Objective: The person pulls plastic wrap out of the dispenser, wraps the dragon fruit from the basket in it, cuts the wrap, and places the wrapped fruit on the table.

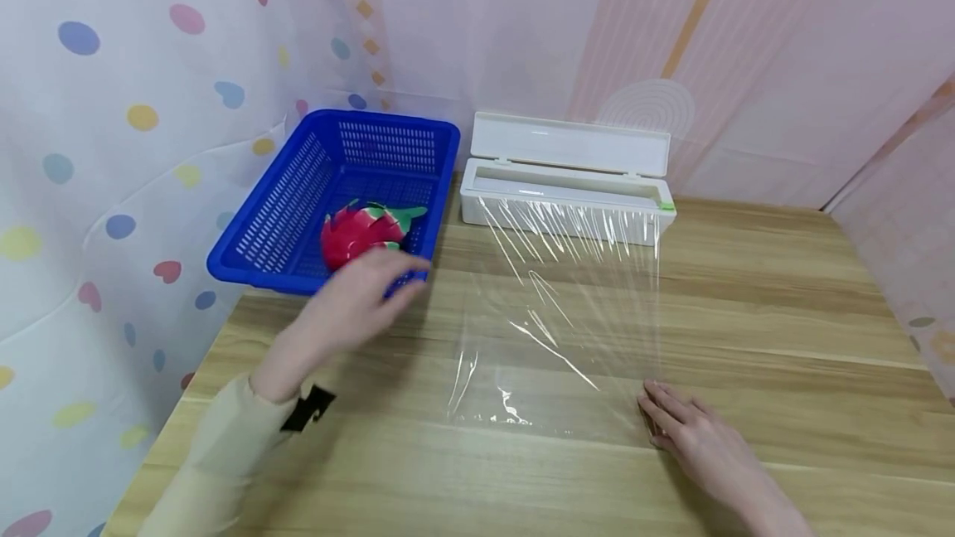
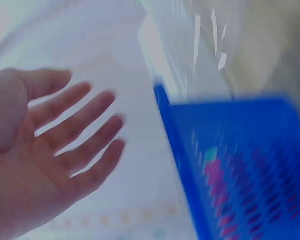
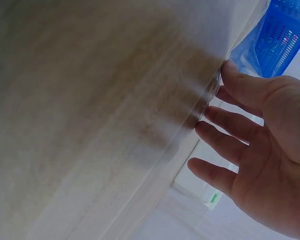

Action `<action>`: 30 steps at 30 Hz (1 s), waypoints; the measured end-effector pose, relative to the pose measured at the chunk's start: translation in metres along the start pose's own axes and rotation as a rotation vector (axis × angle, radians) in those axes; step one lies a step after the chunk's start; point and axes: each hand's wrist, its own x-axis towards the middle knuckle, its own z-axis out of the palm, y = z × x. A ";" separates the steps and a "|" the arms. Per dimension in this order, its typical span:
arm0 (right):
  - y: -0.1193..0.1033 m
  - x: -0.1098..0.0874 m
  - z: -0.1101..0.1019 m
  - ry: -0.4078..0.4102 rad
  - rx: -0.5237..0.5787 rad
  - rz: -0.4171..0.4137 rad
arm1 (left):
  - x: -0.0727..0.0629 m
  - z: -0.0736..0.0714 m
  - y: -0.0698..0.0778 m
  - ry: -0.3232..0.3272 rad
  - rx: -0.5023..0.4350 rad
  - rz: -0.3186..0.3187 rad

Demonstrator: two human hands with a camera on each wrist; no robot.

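A clear sheet of plastic wrap (image 1: 567,330) stretches over the table from a white wrap dispenser (image 1: 477,207), whose lid stands raised. My right hand (image 1: 697,442) pinches the sheet's near right corner; in the right wrist view the thumb and fingertips meet at the film's edge. Above the near right side of the blue basket (image 1: 254,268) is my left hand (image 1: 361,297), its fingers spread and holding nothing in the left wrist view. A red dragon fruit (image 1: 358,234) with green tips lies in that basket, partly hidden by the left hand.
Wooden table boards (image 1: 791,305) extend to the right of the film. Behind the basket and dispenser hangs a patterned curtain (image 1: 522,31), which also closes off the left side. A small green mark (image 1: 666,206) shows on the dispenser's right end.
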 end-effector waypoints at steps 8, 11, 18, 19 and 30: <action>0.002 0.000 0.001 0.024 -0.001 -0.019 | 0.036 -0.025 -0.054 0.077 0.182 -0.281; 0.003 0.000 0.002 0.030 0.002 -0.026 | 0.043 -0.028 -0.068 -0.086 0.153 -0.428; 0.003 -0.002 0.002 0.027 0.007 -0.027 | 0.051 -0.023 -0.090 -0.247 0.097 -0.541; 0.002 -0.002 0.003 0.028 0.005 -0.026 | 0.051 -0.022 -0.092 -0.260 0.095 -0.542; 0.001 -0.002 0.002 0.037 -0.007 -0.028 | 0.051 -0.003 -0.096 -0.301 0.132 -0.527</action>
